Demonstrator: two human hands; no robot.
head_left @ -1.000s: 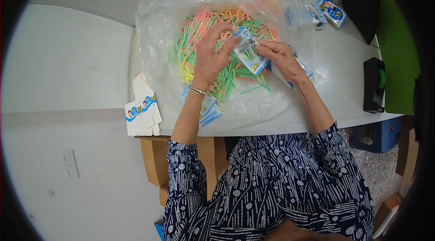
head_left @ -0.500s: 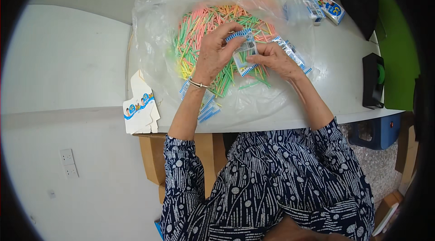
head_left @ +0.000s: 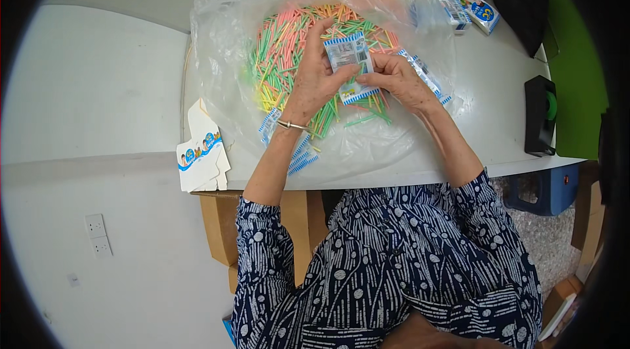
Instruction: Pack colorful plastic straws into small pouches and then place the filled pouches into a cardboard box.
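A small blue-and-white striped plastic packet [head_left: 348,53] is held up between my two hands, with its printed face showing. My left hand [head_left: 316,80] grips its left side, thumb laid across the front and index finger stretched up. On the packet's right edge, my right hand [head_left: 398,81] pinches with thumb and fingers. Beneath lies a heap of thin pink, green, yellow and orange sticks [head_left: 289,40] on a large clear plastic bag [head_left: 223,27]. More striped packets [head_left: 423,74] lie right of my right hand, and others [head_left: 302,156] sit by my left wrist.
Folded white printed cartons [head_left: 202,155] rest at the table's left edge. Small printed boxes [head_left: 478,11] stand at the back right beside a black bag [head_left: 522,4]. A black tape dispenser [head_left: 539,116] is at the right. A blue plastic stool [head_left: 548,190] stands below the table.
My left hand has shifted its hold, its thumb moving down across the packet and its index finger lifting off the top. The packet now faces up more fully.
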